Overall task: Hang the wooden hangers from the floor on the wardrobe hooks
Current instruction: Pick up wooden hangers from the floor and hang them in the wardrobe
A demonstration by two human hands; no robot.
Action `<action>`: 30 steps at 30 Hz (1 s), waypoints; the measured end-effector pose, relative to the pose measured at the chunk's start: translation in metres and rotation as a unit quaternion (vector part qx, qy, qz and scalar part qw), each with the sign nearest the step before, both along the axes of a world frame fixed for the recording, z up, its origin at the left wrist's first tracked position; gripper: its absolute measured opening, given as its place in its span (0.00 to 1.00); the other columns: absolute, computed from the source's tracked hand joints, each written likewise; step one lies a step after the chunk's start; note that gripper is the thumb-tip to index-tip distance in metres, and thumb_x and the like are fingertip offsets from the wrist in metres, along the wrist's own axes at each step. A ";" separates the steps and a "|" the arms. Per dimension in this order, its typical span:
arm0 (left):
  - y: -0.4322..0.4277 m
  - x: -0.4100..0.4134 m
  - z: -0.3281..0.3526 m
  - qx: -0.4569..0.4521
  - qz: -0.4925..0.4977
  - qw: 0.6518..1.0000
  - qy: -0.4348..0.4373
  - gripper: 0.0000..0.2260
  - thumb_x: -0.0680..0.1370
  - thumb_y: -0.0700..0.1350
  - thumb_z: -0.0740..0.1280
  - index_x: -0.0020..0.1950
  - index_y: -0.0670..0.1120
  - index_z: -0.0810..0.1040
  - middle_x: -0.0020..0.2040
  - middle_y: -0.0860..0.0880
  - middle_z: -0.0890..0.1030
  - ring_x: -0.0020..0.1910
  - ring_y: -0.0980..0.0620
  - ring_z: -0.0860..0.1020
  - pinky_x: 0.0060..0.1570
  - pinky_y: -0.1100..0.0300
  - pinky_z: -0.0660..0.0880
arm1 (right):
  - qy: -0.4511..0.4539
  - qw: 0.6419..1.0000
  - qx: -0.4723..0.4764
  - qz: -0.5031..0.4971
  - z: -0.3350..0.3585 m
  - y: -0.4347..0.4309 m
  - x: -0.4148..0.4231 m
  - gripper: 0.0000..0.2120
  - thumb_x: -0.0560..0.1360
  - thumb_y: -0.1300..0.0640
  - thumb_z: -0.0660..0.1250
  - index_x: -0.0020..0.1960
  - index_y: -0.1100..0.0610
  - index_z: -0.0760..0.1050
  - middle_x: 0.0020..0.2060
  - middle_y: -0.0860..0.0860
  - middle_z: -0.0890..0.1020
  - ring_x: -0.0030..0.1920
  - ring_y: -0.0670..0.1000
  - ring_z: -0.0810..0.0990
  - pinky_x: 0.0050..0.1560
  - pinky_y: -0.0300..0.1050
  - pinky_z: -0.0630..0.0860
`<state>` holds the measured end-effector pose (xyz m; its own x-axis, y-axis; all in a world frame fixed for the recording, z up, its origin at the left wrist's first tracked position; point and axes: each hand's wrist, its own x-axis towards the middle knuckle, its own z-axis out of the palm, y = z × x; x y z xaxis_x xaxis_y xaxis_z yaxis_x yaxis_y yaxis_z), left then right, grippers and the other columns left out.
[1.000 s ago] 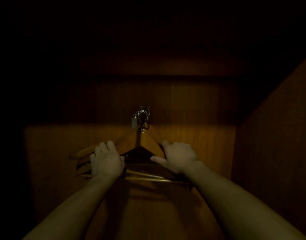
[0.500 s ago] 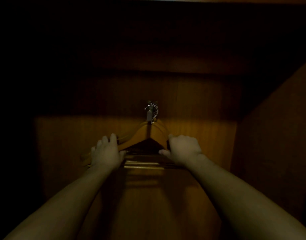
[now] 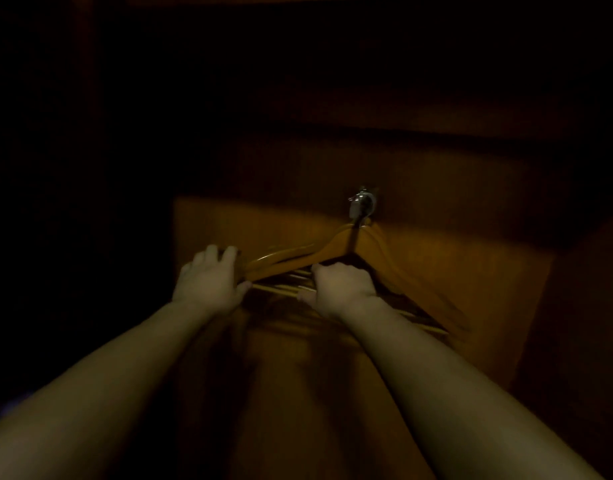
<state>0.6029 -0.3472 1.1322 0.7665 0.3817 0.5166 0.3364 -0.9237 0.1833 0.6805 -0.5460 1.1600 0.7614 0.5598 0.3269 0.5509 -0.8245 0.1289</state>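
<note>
Bunch of wooden hangers (image 3: 298, 256) seems caught on the wardrobe hook (image 3: 362, 204) just above my right hand (image 3: 343, 289), which curls round the lower bars, left hand (image 3: 209, 277) clasping the arm ends; settling step, I judge, so next both grips should ease off gently.

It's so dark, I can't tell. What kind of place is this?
Most likely the inside of a wardrobe: wood panels all round, a metal hook on the back wall, and wooden hangers hanging from it.
</note>
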 end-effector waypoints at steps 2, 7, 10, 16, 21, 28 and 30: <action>0.005 -0.024 -0.001 0.006 0.032 0.999 0.010 0.33 0.76 0.63 0.63 0.77 0.53 0.58 0.75 0.44 0.63 0.73 0.43 0.64 0.70 0.47 0.66 | 0.019 0.999 -0.006 0.036 -0.002 0.016 -0.010 0.21 0.77 0.36 0.64 0.60 0.51 0.74 0.52 0.51 0.81 0.52 0.55 0.81 0.54 0.55 0.79; 0.017 -0.101 -0.013 -0.018 0.112 0.992 0.056 0.35 0.77 0.65 0.61 0.79 0.55 0.52 0.79 0.45 0.56 0.77 0.43 0.58 0.74 0.46 0.60 | 0.049 0.989 -0.027 0.135 -0.011 0.060 -0.043 0.26 0.77 0.35 0.63 0.67 0.51 0.72 0.59 0.52 0.80 0.58 0.56 0.79 0.56 0.56 0.79; 0.033 -0.165 -0.021 -0.028 0.172 0.982 0.075 0.36 0.76 0.64 0.63 0.79 0.54 0.53 0.78 0.44 0.56 0.76 0.43 0.59 0.73 0.45 0.61 | 0.109 0.971 -0.003 0.215 -0.021 0.091 -0.080 0.28 0.78 0.36 0.63 0.71 0.51 0.69 0.62 0.52 0.79 0.60 0.54 0.78 0.55 0.54 0.79; 0.073 -0.309 -0.023 -0.069 0.315 0.942 0.093 0.37 0.76 0.64 0.63 0.79 0.54 0.52 0.79 0.42 0.55 0.77 0.41 0.58 0.72 0.44 0.62 | 0.135 0.929 -0.021 0.345 -0.033 0.165 -0.176 0.27 0.77 0.35 0.65 0.70 0.50 0.70 0.62 0.51 0.77 0.59 0.53 0.78 0.55 0.50 0.78; 0.089 -0.416 -0.020 -0.081 0.410 0.904 0.087 0.36 0.77 0.62 0.62 0.80 0.54 0.51 0.79 0.42 0.53 0.77 0.41 0.56 0.72 0.44 0.61 | 0.115 0.887 -0.023 0.447 -0.030 0.227 -0.268 0.29 0.76 0.34 0.66 0.70 0.50 0.70 0.63 0.52 0.77 0.60 0.55 0.78 0.50 0.50 0.74; 0.107 -0.541 -0.019 -0.084 0.490 0.864 0.083 0.36 0.78 0.61 0.63 0.80 0.55 0.49 0.79 0.42 0.53 0.77 0.40 0.56 0.72 0.43 0.61 | 0.105 0.839 -0.028 0.533 -0.029 0.287 -0.400 0.31 0.76 0.34 0.66 0.72 0.49 0.68 0.62 0.52 0.77 0.60 0.55 0.78 0.55 0.52 0.78; 0.117 -0.572 -0.019 -0.097 0.499 0.858 0.076 0.36 0.77 0.61 0.63 0.80 0.56 0.49 0.79 0.43 0.53 0.77 0.40 0.57 0.72 0.43 0.62 | 0.101 0.829 -0.032 0.549 -0.029 0.300 -0.433 0.32 0.75 0.34 0.66 0.72 0.50 0.68 0.63 0.52 0.76 0.61 0.55 0.78 0.55 0.53 0.77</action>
<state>0.0307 -0.2301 1.1128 0.0616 0.9544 0.2922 0.9753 -0.1198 0.1856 0.2477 -0.2461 1.1310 -0.1827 0.9630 0.1982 0.9806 0.1929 -0.0335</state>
